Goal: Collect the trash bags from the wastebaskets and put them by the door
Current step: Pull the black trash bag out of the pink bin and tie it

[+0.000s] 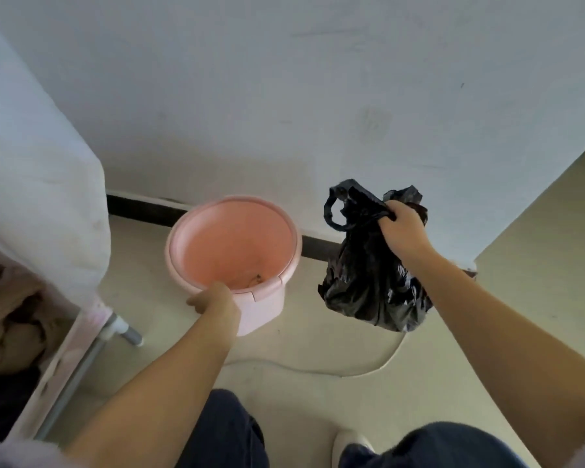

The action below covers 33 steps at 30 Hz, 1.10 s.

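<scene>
Head view: right hand grips the crumpled black plastic trash bag, lifted clear of the round pink plastic wastebasket, whose rim the left hand clasps; carrying to the door remains.

Single head cam, wide-angle, looking steeply down and forward at the floor by the wall; close range, forearms fill the lower frame.

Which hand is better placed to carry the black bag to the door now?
The right hand: its fingers already grip the black trash bag by its gathered top, lifted clear of the pink wastebasket. The left hand holds the wastebasket rim.
</scene>
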Motion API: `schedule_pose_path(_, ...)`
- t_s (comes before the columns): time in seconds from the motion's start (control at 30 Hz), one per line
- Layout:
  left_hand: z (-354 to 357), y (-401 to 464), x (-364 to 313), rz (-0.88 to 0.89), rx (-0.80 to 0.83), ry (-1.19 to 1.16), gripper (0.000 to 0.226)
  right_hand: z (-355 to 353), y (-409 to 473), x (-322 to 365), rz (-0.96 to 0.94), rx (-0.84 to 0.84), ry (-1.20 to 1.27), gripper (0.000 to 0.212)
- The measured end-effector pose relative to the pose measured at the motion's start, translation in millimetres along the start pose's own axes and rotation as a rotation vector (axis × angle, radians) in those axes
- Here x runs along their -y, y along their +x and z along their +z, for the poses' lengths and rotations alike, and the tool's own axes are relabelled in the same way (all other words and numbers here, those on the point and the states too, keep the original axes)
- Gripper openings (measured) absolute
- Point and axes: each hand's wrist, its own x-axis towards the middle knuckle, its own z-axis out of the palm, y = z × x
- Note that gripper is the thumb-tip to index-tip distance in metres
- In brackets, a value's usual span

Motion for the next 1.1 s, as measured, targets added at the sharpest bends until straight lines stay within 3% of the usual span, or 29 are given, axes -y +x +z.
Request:
schedule_pose_path(0.13, -3, 2, 14, -0.05, 0.031, -0.167, 0.058, 25, -14, -46, 0.094, 0.048, -0.055, 0.019)
schedule_pose_path(0.37, 3, -31, 41, -0.068, 0.18, -0.141, 0.064, 56, -33, -81, 0.129, 0.192, -0.062, 0.016)
schedule_pose_path(0.47, 13, -58, 48, -0.186, 0.387, -0.025, 0.064, 56, -32, -78, 0.1, 0.235, -0.015, 0.022)
schedule_pose_path(0.6, 49, -90, 49, -0.276, 0.786, 0.101, 0.06, 49, -33, -75, 0.053, 0.316, -0.019, 0.032)
schedule_pose_path(0.7, 72, -100, 49, -0.307, 0.848, 0.083, 0.033, 36, -39, -81, 0.039, 0.388, -0.035, 0.04)
schedule_pose_path(0.77, 81, -98, 52, -0.232, 0.804, 0.013, 0.019, 25, -43, -88, 0.063, 0.453, -0.035, 0.045)
schedule_pose_path(0.83, 84, -96, 50, -0.107, 0.749, -0.043, 0.023, 11, -46, -95, 0.104, 0.419, 0.059, 0.044)
schedule_pose_path(1.0, 78, -104, 21, 0.595, 0.672, 0.108, 0.016, -28, -40, -104, 0.157, -0.021, 0.215, 0.022)
schedule_pose_path(1.1, 79, -106, 2, 0.867, 0.61, 0.128, 0.015, -52, -29, -107, 0.243, -0.098, 0.155, 0.037)
